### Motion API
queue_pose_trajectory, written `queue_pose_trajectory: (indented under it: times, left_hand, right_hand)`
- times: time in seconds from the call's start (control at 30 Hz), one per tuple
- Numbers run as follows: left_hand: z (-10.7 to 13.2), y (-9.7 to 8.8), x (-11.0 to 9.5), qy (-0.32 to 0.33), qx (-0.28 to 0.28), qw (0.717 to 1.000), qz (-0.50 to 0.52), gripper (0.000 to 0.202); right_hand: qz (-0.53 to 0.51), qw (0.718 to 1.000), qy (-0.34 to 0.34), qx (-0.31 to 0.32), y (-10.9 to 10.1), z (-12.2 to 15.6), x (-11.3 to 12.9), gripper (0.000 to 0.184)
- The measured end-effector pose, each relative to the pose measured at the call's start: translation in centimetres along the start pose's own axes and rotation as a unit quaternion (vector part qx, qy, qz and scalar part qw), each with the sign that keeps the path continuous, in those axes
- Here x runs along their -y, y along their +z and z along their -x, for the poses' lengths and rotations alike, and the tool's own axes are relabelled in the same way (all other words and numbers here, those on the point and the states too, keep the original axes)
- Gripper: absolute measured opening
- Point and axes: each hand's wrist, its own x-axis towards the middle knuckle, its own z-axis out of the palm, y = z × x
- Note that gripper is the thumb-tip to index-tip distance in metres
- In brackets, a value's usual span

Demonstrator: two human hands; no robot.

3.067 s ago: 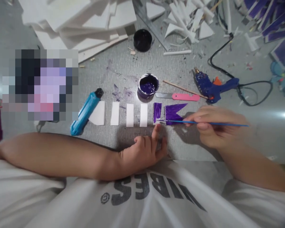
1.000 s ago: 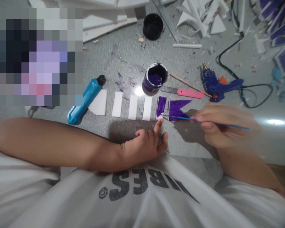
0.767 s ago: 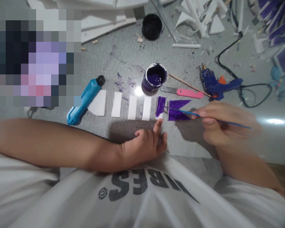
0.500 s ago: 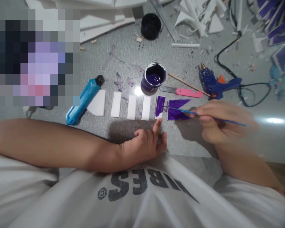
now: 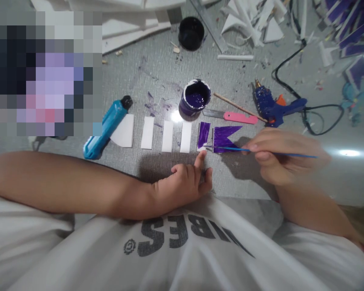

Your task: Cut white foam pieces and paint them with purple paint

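Note:
My right hand (image 5: 279, 155) pinches a thin blue paintbrush (image 5: 235, 149). The brush tip rests on the lower part of a small foam strip (image 5: 203, 133), purple over most of its face and white at the near end. At that white end, the outstretched index finger of my left hand (image 5: 189, 178) presses down; the other fingers are loosely bent and hold nothing. Just right of the strip lies a purple piece with a notched end (image 5: 226, 139). Plain white strips (image 5: 186, 137) are lined up to the left. Behind them stands an open jar of purple paint (image 5: 195, 97).
A blue cutter (image 5: 106, 127) lies left of the strips. Beyond the painted pieces are a pink-handled knife (image 5: 239, 117), a wooden stick (image 5: 236, 106) and a blue glue gun (image 5: 273, 105) with its cord. A black lid (image 5: 191, 33), metal ruler (image 5: 209, 26) and white scraps (image 5: 245, 24) lie farther back.
The brush tip has moved down the strip toward my left fingertip, and purple now reaches slightly lower there. My left hand stays in place.

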Motion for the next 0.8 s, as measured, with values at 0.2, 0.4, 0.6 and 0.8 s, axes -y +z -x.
queue_pose_trajectory:
  times: [0.2,0.4,0.6,0.8]
  left_hand:
    - [0.0,0.4,-0.8,-0.014,0.000,1.000,-0.021,0.049]
    - [0.4,-1.2,-0.4,-0.035,0.029,0.999,-0.001,0.057]
    - [0.2,-1.6,-0.6,-0.041,0.040,0.998,-0.008,0.056]
    - [0.3,-1.1,0.1,-0.023,0.013,1.000,0.010,0.053]
  right_hand:
    - [0.052,0.998,0.023,-0.025,-0.1,0.3,0.3,0.012]
    - [0.012,1.000,0.010,-0.001,-0.1,0.2,0.0,0.011]
    - [0.003,0.999,0.006,-0.045,0.0,0.4,-0.3,0.008]
    - [0.038,0.998,0.012,-0.050,0.2,0.5,-0.4,0.008]
